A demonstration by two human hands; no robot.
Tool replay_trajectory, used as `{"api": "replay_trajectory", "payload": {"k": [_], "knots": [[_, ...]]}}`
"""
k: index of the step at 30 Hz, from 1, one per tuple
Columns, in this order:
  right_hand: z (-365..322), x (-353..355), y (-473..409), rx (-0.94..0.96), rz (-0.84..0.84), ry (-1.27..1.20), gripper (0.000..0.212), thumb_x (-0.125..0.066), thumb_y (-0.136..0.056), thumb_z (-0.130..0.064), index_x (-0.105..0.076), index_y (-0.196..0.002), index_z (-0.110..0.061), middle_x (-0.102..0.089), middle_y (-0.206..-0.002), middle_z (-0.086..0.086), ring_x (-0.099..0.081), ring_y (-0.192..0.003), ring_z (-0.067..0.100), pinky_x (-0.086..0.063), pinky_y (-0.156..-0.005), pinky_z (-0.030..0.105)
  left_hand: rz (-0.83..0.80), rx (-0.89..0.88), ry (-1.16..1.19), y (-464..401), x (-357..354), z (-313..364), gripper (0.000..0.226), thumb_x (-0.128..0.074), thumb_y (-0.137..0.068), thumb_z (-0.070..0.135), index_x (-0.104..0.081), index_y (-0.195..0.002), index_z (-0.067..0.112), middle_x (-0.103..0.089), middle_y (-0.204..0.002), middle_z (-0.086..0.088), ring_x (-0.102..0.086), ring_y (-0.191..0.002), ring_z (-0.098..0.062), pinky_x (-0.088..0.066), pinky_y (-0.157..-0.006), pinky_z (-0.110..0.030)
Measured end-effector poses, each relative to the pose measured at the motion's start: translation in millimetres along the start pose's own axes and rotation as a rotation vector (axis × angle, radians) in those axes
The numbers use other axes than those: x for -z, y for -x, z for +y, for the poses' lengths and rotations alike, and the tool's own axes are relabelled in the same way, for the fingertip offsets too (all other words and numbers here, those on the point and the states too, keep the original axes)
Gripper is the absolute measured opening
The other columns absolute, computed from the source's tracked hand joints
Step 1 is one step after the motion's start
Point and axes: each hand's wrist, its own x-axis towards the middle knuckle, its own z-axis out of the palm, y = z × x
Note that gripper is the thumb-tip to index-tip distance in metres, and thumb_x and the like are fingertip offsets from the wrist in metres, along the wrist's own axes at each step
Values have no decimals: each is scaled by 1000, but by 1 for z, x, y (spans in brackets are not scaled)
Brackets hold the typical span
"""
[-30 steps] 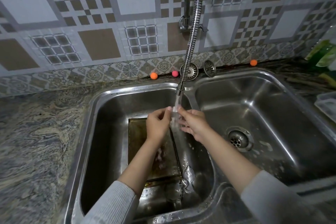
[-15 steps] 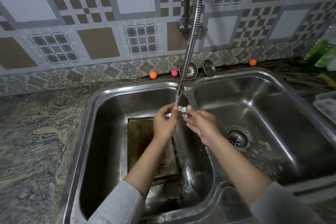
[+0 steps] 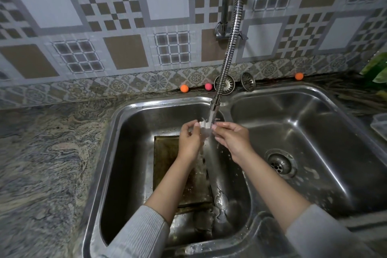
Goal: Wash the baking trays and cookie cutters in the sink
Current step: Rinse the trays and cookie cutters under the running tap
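A small white cookie cutter (image 3: 204, 126) sits under the running water just below the tap's nozzle (image 3: 214, 108). My left hand (image 3: 190, 140) pinches its left side and my right hand (image 3: 232, 140) pinches its right side. Both hands hover over the left sink basin (image 3: 125, 153). A brownish, stained baking tray (image 3: 165, 159) lies flat on that basin's floor, partly hidden by my left forearm. Water streams past the tray's right edge and splashes at the basin's front.
The right basin (image 3: 314, 132) holds only a drain (image 3: 279, 163). Two metal strainers (image 3: 248, 81) and small orange and pink balls (image 3: 184, 88) line the back ledge. A marbled counter (image 3: 46, 163) spreads left. A clear container (image 3: 380, 125) and green packaging (image 3: 377, 67) sit far right.
Both hands lifted the cookie cutter closer to the nozzle and keep turning it in the stream. The tray has not moved.
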Motion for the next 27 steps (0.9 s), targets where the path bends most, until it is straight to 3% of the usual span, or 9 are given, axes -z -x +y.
{"api": "replay_trajectory", "payload": {"k": [4, 6, 10, 14, 16, 19, 22, 25, 27], "knots": [[-5, 1, 0, 97, 12, 90, 10, -71, -79, 0, -69, -87, -7, -68, -80, 1, -62, -69, 5, -48, -56, 8, -128, 61, 108, 5, -1, 5, 30, -44, -99, 38, -58, -83, 17, -55, -63, 4, -57, -59, -8, -38, -59, -25], [-3, 2, -1, 138, 4, 135, 13, -72, -79, 0, -70, -92, -2, -67, -78, -2, -61, -63, -1, -44, -53, 5, -164, 53, 64, 6, -2, 3, 35, -44, -98, 42, -59, -79, 17, -49, -51, 8, -60, -57, -7, -42, -62, -30], [3, 1, 0, 145, -59, 140, 12, -74, -77, -3, -69, -82, -13, -69, -80, 0, -63, -63, 1, -45, -55, 9, -139, 73, 69, 8, -1, 0, 28, -41, -101, 31, -62, -89, 18, -70, -91, -3, -66, -97, -20, -46, -91, -39], [7, 2, -3, 97, -71, 105, 13, -75, -75, 1, -67, -79, -9, -70, -87, 18, -63, -78, 26, -55, -77, 34, -186, 116, 117, 9, 7, -5, 32, -37, -102, 24, -55, -126, 10, -63, -118, -8, -59, -106, -14, -43, -75, -25], [6, 5, -6, 72, -113, 157, 20, -78, -71, 2, -65, -83, -8, -69, -87, 16, -66, -83, 26, -55, -83, 38, -191, 159, 180, 7, 12, -5, 33, -36, -102, 14, -46, -133, 7, -63, -113, -8, -60, -98, -14, -44, -70, -24], [0, 9, -10, 3, -218, 281, 29, -80, -68, -1, -64, -91, -6, -68, -87, 10, -66, -81, 20, -56, -78, 32, -219, 203, 273, 7, 15, -4, 38, -30, -99, -1, -39, -136, 4, -62, -104, -11, -61, -87, -18, -50, -61, -22], [-4, 11, -15, -33, -241, 423, 30, -86, -64, -8, -64, -85, -10, -69, -88, 12, -65, -83, 22, -54, -83, 40, -242, 216, 308, 8, 13, -5, 41, -27, -97, -6, -34, -138, 0, -60, -104, -15, -60, -86, -20, -52, -57, -20], [-11, 13, -19, -15, -271, 484, 33, -86, -63, -6, -62, -87, -7, -68, -89, 16, -64, -83, 23, -54, -83, 39, -242, 220, 304, 6, 6, -5, 44, -33, -97, -6, -30, -141, -2, -60, -112, -18, -61, -97, -23, -52, -79, -25], [-17, 15, -20, 33, -277, 492, 38, -83, -65, -1, -62, -96, -1, -66, -87, 13, -64, -82, 21, -53, -82, 34, -208, 213, 282, 0, 1, -6, 45, -38, -98, -1, -30, -143, 1, -58, -124, -20, -59, -108, -26, -50, -84, -27]]}}
